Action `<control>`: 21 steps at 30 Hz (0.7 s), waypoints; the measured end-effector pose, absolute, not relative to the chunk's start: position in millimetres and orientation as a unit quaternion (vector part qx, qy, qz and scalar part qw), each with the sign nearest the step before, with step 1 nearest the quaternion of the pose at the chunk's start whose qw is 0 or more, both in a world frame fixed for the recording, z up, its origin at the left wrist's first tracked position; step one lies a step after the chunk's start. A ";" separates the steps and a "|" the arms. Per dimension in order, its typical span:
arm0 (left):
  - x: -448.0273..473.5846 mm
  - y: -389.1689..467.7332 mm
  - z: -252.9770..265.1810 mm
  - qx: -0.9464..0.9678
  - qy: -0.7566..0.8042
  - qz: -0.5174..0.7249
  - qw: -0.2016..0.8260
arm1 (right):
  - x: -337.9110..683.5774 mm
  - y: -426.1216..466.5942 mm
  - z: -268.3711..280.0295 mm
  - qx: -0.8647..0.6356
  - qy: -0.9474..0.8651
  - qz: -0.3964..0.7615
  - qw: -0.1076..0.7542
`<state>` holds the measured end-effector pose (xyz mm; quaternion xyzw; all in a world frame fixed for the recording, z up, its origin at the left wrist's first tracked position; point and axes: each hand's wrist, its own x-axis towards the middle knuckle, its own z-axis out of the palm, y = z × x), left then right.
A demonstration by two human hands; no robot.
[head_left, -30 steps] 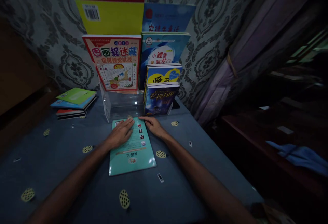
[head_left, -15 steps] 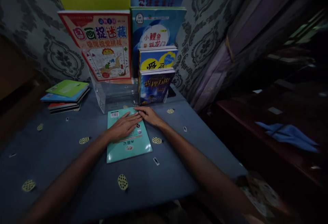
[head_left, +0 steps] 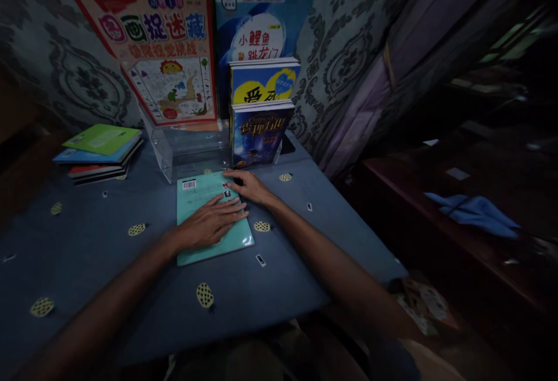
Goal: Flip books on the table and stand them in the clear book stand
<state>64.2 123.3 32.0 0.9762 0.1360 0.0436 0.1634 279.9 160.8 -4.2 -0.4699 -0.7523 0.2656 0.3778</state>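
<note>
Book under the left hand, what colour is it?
The book is turquoise, best seen in the head view.

Head-worn view, forward and down

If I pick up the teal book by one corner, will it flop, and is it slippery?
The teal book looks thin, so it would probably bend a little and feel light. It may be a bit slippery, because its cover shines near a corner. It lies flat on the table, so it shouldn't tip if pushed.
</note>
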 end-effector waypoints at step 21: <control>31.7 126.5 26.4 0.943 0.229 0.133 0.201 | 281.3 161.5 -12.0 -0.465 -0.787 0.194 0.356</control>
